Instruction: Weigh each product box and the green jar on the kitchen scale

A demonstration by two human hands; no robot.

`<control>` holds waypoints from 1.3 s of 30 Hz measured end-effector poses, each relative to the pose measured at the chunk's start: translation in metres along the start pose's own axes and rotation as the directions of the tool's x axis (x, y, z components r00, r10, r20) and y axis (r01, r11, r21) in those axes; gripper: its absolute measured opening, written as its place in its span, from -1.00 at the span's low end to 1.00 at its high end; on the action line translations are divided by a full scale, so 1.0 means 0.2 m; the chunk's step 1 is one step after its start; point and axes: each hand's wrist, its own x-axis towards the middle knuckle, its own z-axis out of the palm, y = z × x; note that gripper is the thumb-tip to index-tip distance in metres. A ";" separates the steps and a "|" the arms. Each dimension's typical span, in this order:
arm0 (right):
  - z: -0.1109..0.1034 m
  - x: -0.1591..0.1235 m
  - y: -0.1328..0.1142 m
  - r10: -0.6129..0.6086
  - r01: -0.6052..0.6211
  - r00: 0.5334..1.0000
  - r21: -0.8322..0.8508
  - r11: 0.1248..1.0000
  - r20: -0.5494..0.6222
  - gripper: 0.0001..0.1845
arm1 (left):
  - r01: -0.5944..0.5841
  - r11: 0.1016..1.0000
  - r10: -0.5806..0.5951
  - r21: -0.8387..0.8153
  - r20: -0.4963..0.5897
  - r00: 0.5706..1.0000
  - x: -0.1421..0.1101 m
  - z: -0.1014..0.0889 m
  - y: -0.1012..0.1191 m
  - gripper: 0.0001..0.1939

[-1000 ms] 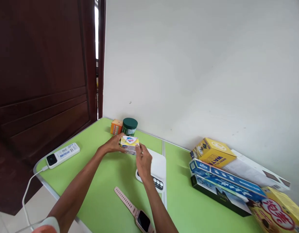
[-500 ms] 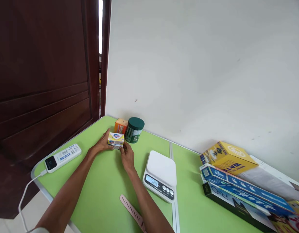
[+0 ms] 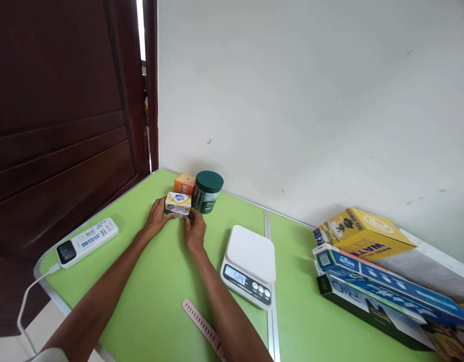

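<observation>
A yellow-and-white soap box (image 3: 178, 199) sits near the far left corner of the green table, apparently with another pale box under it. My left hand (image 3: 156, 217) is closed against its left side, thumb along the front. At the front right corner my right hand (image 3: 195, 227) grips it with the fingertips. Right behind the soap box stands an orange box (image 3: 184, 184). A green lidded jar (image 3: 208, 193) is close to its right. The boxes' lower edges are partly hidden by my fingers.
A white kitchen scale (image 3: 250, 261) reading 524 stands right of my right arm. A pink strap (image 3: 201, 322) lies partly under that forearm. A white cabled device (image 3: 87, 242) lies at left. Several boxes, including a yellow carton (image 3: 367, 234), are piled at right against the wall.
The camera view has shifted slightly, so the things on the table appear higher. Both hands stay on the soap box, which has barely moved relative to the orange box and jar.
</observation>
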 end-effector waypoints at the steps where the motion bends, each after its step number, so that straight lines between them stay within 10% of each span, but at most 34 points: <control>1: 0.01 0.01 0.01 0.022 -0.021 0.999 0.008 1.000 -0.029 -0.55 | 0.005 1.000 -0.005 -0.008 0.009 1.000 0.02 0.00 -0.01 -0.33; 19: 0.02 0.22 -0.03 0.013 -0.017 0.998 -0.064 0.998 -0.056 -0.53 | -0.035 0.999 0.035 0.041 -0.003 0.999 0.22 0.12 0.00 -0.54; 24: 0.01 0.12 -0.16 0.068 -0.085 0.987 -0.112 0.990 -0.146 -0.42 | -0.014 0.995 0.017 0.098 -0.024 1.000 0.23 0.09 0.03 -0.57; 29: -0.06 -0.15 -0.25 0.167 -0.166 0.985 -0.035 0.986 0.032 -0.32 | 0.006 0.996 -0.004 0.091 -0.025 1.000 0.17 0.06 0.07 -0.46; 35: -0.44 -0.57 -0.51 0.133 -0.167 0.941 0.086 0.982 0.312 -0.43 | 0.243 0.960 -0.265 -0.141 -0.158 0.951 0.01 -0.02 0.17 -0.49; 39: -1.00 -0.72 -0.61 -0.047 0.046 0.999 0.095 0.994 0.006 -0.52 | 0.249 0.948 -0.305 -0.200 -0.336 0.891 -0.04 -0.03 0.29 -0.46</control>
